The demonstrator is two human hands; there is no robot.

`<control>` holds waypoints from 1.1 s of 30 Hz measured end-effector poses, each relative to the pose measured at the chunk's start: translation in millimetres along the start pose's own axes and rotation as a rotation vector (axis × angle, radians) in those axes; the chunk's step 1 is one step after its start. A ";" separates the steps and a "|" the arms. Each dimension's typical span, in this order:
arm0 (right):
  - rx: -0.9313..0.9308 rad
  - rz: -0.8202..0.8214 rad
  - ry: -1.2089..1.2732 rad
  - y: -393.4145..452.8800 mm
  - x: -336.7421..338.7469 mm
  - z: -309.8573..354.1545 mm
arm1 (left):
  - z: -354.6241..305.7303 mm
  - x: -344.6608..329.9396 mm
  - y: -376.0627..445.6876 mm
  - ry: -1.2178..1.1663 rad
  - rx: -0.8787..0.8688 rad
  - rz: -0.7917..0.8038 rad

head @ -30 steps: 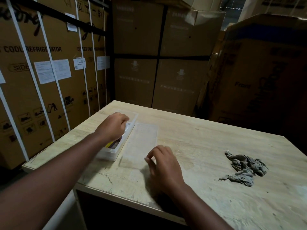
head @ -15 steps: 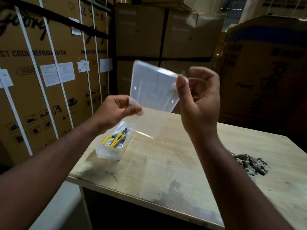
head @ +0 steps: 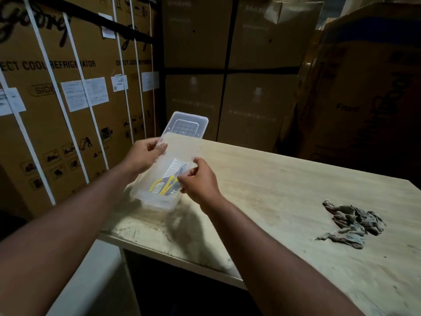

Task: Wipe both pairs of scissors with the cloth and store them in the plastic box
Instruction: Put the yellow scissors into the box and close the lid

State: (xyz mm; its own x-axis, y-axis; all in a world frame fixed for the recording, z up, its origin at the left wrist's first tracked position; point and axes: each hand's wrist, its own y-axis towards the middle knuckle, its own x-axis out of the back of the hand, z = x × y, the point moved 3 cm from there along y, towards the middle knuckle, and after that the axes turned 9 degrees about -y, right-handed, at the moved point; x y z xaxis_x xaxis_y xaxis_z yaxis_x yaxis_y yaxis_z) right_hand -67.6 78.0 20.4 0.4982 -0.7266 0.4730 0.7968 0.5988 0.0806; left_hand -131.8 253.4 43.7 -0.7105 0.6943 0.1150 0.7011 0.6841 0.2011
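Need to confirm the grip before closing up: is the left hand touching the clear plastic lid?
Touching. The head view shows the left hand pinching the left edge of the clear plastic lid, thumb on top, while the right hand holds its near right edge.

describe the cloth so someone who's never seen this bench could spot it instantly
Start at the pale wooden table ringed by cardboard cartons. Both hands work over a clear plastic box at its left end; look to the opposite, right side. There lies the cloth: a crumpled grey-brown rag, alone on the bare wood, the only soft, dark, shapeless item on the tabletop.
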 end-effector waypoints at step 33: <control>-0.019 -0.042 -0.238 14.0 -17.5 -43.3 | 58.9 -39.1 90.5 0.749 0.058 0.401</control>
State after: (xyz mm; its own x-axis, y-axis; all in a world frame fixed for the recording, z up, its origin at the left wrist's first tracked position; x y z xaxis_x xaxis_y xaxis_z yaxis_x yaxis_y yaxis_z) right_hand -50.3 84.5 -24.7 0.3718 -0.6497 0.6631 0.8225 0.5617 0.0892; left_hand -37.0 301.4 0.1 -0.2462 0.5693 0.7844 0.8959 0.4424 -0.0399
